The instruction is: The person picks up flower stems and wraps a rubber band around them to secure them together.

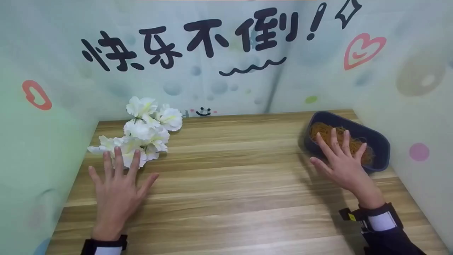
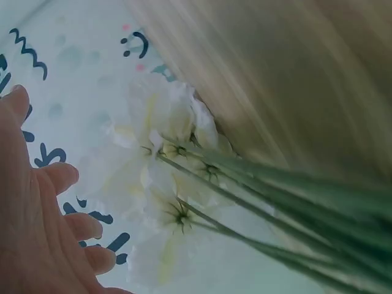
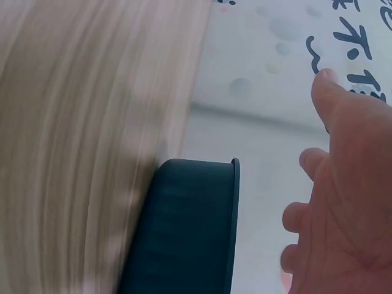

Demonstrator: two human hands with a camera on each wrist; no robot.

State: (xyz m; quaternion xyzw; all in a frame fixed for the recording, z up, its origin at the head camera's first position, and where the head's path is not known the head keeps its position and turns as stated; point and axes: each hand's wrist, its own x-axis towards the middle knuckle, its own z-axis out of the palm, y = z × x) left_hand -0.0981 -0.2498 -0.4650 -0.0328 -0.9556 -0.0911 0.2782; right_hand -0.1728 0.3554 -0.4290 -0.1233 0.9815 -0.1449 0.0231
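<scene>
Several white flowers (image 1: 141, 129) with pale yellow streaks lie at the left of the table. Their long green stems (image 2: 331, 190) show in the left wrist view, but my hand hides them in the head view. Above the bunch my left hand (image 1: 116, 194) is spread, fingers straight, holding nothing. On the right stands a dark blue box (image 1: 384, 154) with rounded corners, its side wall filling the lower part of the right wrist view. Tangled thin brown-orange strands (image 1: 320, 130) lie inside it. My right hand (image 1: 348, 170) hovers over the box with fingers spread, gripping nothing.
The wood-grain table (image 1: 226, 184) stretches between the two hands. Behind it and along both sides hangs a pale printed backdrop (image 1: 198, 85) with large black characters and pink hearts. Dark straps (image 1: 393, 212) with cameras sit around the wrists.
</scene>
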